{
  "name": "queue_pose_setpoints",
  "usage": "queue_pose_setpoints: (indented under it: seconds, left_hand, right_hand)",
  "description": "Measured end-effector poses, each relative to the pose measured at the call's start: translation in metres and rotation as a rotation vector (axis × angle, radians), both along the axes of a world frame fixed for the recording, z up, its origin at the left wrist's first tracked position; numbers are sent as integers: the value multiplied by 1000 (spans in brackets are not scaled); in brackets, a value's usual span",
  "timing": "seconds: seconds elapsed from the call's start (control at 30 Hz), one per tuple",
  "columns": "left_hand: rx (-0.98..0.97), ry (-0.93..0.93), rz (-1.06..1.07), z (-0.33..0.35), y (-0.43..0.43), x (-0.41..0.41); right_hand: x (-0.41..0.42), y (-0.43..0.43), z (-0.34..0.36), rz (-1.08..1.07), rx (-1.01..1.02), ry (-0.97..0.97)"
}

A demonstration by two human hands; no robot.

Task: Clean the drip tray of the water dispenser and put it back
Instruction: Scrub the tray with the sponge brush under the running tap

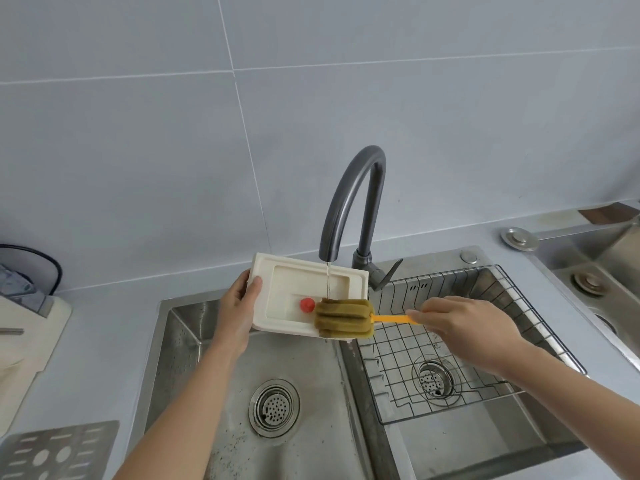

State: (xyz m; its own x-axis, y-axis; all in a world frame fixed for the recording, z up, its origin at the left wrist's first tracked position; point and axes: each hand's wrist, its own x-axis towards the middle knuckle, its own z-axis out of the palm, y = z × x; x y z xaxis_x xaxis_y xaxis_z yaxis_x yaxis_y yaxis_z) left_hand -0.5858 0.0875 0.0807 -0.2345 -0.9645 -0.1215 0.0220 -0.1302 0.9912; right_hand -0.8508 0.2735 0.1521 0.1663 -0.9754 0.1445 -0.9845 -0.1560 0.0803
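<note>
Scrub step underway: left hand grips the left edge of the cream rectangular plastic drip tray, tilted over the left basin of the steel double sink w/ a thin stream from the dark grey gooseneck tap hitting it. Right hand has fingers closed on the orange handle of the olive-green sponge brush, sponge pressed on the tray's near right edge, just right of a small red float. Next, prob. work the sponge across recess & corners, then rinse; tray isn't back in the dispenser yet.

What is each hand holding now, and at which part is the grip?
Left hand holds the drip tray by its left short edge. Right hand holds the sponge brush by the end of its orange handle.
</note>
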Motion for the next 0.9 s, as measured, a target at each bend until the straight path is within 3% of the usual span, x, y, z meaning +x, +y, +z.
queue_pose_setpoints:
  seconds: [0.1, 0.33, 0.63, 0.9]
  left_hand:
    - [-24, -10, -5, -1, 3, 1]
    - [-51, -25, -3, 2, 3, 5]
    - [-156, -57, -15, 7, 9, -1]
    - [-185, -63, 14, 5, 12, -8]
  right_hand:
    - [-3, -2, 4, -104, 108, -41]
    - [3, -8, 18, -181, 125, -73]
    - [35, -11, 17, -262, 257, 111]
    - [49, 3, 25, -282, 402, 128]
